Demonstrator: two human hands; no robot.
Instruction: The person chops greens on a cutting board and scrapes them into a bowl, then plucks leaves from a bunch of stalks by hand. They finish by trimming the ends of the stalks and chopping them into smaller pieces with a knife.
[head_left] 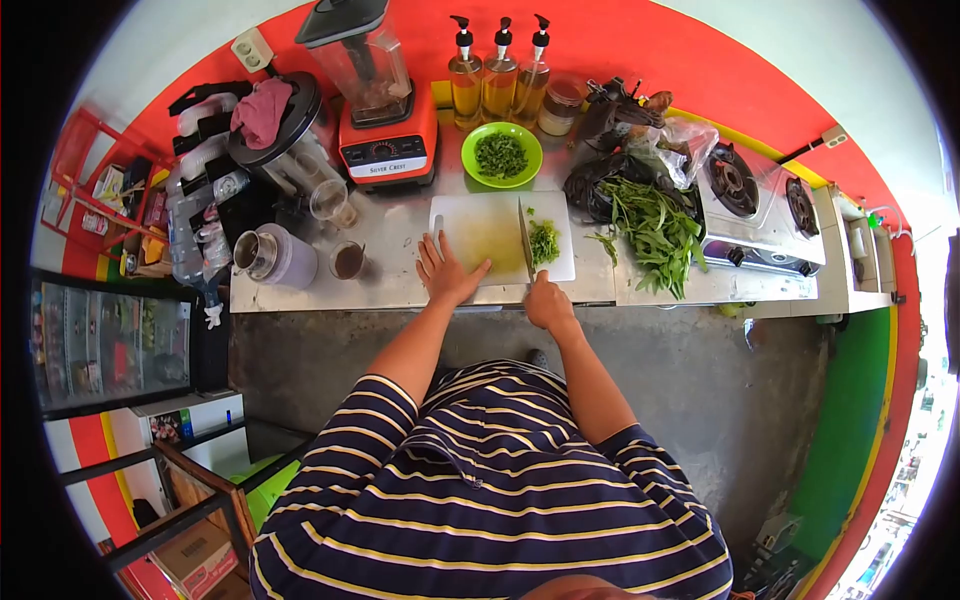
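Note:
A white cutting board lies on the metal counter. My left hand rests with spread fingers on the board's left edge, holding nothing. My right hand is closed round the handle of a knife, whose blade points away from me across the board. Chopped greens lie in a small heap just right of the blade. Behind the board stands a green bowl with more chopped greens in it. Long leafy stems are piled to the right of the board, partly on a black plastic bag.
A red blender and oil bottles stand at the back. On the left are a glass of dark liquid, a clear cup and a metal-topped container. A gas stove stands at the right.

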